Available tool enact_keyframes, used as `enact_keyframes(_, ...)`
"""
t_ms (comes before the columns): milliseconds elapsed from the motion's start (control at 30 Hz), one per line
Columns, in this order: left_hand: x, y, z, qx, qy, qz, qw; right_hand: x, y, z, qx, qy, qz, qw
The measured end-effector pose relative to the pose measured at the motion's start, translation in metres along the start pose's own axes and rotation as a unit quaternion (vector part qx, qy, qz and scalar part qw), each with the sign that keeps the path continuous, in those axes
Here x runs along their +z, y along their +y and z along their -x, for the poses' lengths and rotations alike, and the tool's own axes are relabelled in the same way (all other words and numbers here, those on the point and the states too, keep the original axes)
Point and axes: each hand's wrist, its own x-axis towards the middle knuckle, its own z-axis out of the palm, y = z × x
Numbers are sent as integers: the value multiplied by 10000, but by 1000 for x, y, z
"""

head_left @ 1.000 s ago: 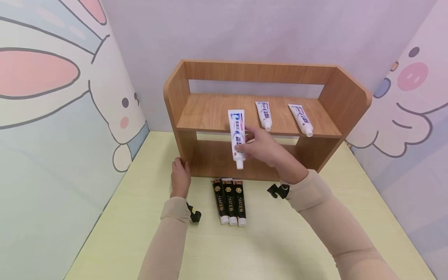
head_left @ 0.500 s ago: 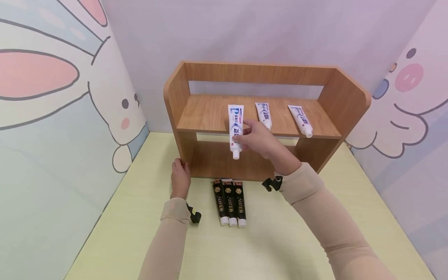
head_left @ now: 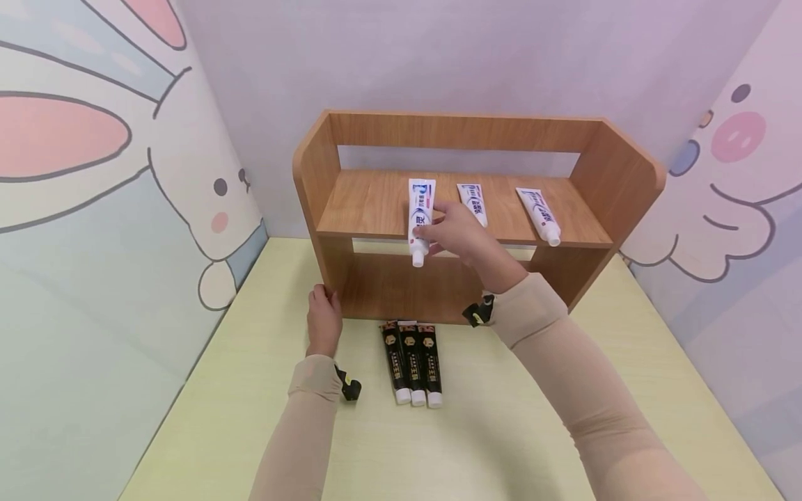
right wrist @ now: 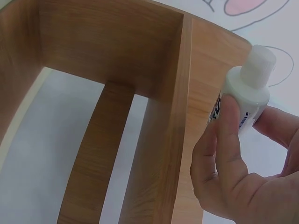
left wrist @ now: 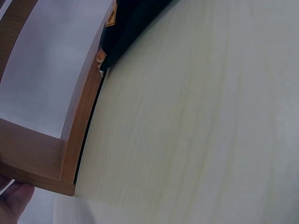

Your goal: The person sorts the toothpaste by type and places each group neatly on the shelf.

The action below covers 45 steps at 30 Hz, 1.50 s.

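Right hand (head_left: 460, 233): fingers (right wrist: 229, 140) closed in a pinch on a white tube (head_left: 421, 207), cap (head_left: 418, 259) angled down toward us. We place it at the front edge of the upper board (head_left: 370, 198), left of two similar tubes (head_left: 539, 212) lying there; contact with the board, we cannot tell. Left hand (head_left: 324, 320): against the left side panel (head_left: 322, 167) of the wooden shelf (head_left: 466, 130); how far its fingers curl, we cannot tell. On the desk (head_left: 376, 452), just before the shelf, we note three black tubes (head_left: 412, 365) side by side.
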Motion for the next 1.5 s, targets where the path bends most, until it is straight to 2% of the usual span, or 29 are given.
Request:
enact_keyframes(267, 0, 1, 0, 38, 61, -24, 10000, -1, -4, -12, 52, -53, -91, 9999)
enact_keyframes(700, 0, 3, 1, -93, -58, -63, 9999, -2, -9, -26, 261, -65, -147, 9995)
enact_keyframes(1200, -2, 5, 1, -114, -51, -65, 9999, 0, -14, -40, 218, 6, 386, 9990)
enact_keyframes(1500, -1, 3, 1, -145, -85, -45, 9998, 4, -17, -46, 201, 83, 503, 9985)
